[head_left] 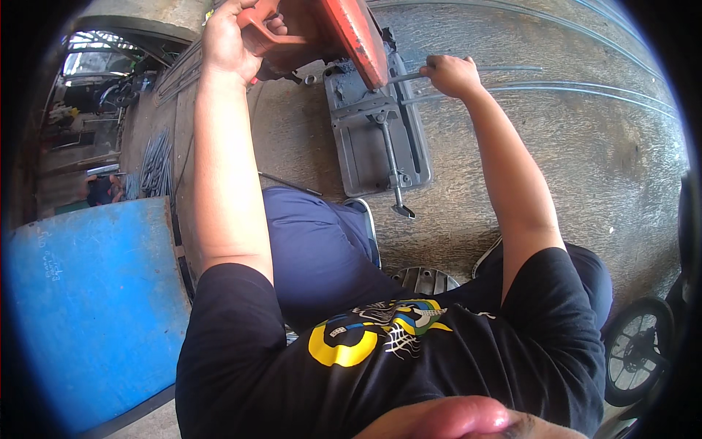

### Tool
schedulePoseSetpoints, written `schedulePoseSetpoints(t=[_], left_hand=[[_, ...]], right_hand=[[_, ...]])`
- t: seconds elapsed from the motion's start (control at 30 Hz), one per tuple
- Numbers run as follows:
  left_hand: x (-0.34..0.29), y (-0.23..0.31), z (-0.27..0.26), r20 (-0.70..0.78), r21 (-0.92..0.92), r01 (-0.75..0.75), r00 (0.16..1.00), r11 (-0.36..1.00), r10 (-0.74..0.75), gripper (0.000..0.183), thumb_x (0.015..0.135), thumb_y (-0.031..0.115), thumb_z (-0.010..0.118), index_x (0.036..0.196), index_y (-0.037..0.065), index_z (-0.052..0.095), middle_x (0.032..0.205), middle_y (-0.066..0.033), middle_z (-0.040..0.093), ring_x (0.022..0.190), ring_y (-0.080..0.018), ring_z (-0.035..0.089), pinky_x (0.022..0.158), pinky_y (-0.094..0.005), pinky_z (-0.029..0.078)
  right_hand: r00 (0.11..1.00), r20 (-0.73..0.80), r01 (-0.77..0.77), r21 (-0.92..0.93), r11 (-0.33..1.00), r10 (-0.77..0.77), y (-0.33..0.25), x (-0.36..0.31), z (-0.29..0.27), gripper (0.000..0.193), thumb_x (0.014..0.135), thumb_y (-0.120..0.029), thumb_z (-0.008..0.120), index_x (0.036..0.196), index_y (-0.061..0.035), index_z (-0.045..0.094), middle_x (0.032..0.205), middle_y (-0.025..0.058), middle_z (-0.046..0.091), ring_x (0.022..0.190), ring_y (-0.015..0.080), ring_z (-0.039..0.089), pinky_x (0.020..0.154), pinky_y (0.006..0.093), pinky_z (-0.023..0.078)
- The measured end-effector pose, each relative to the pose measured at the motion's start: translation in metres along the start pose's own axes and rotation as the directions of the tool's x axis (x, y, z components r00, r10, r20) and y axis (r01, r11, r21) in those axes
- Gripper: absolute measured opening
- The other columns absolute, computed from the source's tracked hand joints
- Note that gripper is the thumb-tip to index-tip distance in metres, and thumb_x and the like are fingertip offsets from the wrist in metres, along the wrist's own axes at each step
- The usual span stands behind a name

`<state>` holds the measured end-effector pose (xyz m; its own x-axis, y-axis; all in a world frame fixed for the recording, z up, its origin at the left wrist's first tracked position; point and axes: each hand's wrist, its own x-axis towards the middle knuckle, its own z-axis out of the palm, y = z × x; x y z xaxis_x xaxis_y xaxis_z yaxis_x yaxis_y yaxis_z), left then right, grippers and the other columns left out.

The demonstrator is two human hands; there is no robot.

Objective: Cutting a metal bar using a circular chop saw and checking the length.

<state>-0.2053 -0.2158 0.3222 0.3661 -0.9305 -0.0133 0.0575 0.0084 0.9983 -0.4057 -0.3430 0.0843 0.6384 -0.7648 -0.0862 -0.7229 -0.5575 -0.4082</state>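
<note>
My left hand (228,45) is wrapped around the handle of an orange chop saw (358,44) at the top of the view. The saw's guard comes down over its grey metal base (365,154), which rests on the floor. A clamp screw (387,143) with a crank end runs along the base toward me. In my right hand (452,75), fingers closed, is a thin metal rod (508,69). Its left part reaches under the guard; the guard hides the rod's end and the point of contact with the blade.
Several long metal rods (578,86) lie across the floor to the right. A blue metal panel (95,293) stands at the left, with a bundle of rods (155,164) beyond it. A spoked wheel (638,351) is at the lower right. My knees flank the near side of the base.
</note>
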Motion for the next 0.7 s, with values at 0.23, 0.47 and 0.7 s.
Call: schedulePoseSetpoints(t=[0.23, 0.47, 0.7], left_hand=[[0.002, 0.0, -0.007, -0.034, 0.045, -0.015, 0.999, 0.999, 0.016, 0.037, 0.088, 0.027, 0.039, 0.106, 0.001, 0.058, 0.082, -0.0066, 0.061, 0.067, -0.0157, 0.056, 0.061, -0.0299, 0.048], [0.003, -0.001, -0.01, -0.072, 0.031, 0.004, 0.997, 1.0, -0.002, 0.036, 0.088, 0.027, 0.04, 0.104, 0.001, 0.058, 0.079, -0.0054, 0.059, 0.066, -0.0154, 0.054, 0.06, -0.0294, 0.047], [0.02, -0.007, -0.032, -0.107, -0.043, 0.019, 0.994, 0.999, -0.024, 0.033, 0.081, 0.028, 0.062, 0.098, 0.0, 0.058, 0.079, -0.0074, 0.059, 0.066, -0.019, 0.062, 0.065, -0.0325, 0.056]], right_hand=[[1.0, 0.005, -0.006, 0.017, 1.0, 0.006, 0.0, -0.001, 0.0, 0.031, 0.091, -0.04, 0.049, 0.101, -0.0167, 0.066, 0.098, 0.0081, 0.069, 0.1, 0.0247, 0.063, 0.092, 0.0455, 0.035], [0.999, 0.032, -0.002, 0.06, 0.998, 0.0, 0.001, 0.003, 0.003, 0.033, 0.092, -0.041, 0.049, 0.103, -0.0157, 0.066, 0.1, 0.0095, 0.069, 0.104, 0.027, 0.061, 0.097, 0.0495, 0.032], [0.993, -0.054, -0.082, 0.295, 0.952, 0.102, 0.021, -0.012, -0.026, 0.039, 0.091, -0.044, 0.051, 0.104, -0.0114, 0.066, 0.099, 0.0144, 0.068, 0.102, 0.0332, 0.061, 0.091, 0.0478, 0.042]])
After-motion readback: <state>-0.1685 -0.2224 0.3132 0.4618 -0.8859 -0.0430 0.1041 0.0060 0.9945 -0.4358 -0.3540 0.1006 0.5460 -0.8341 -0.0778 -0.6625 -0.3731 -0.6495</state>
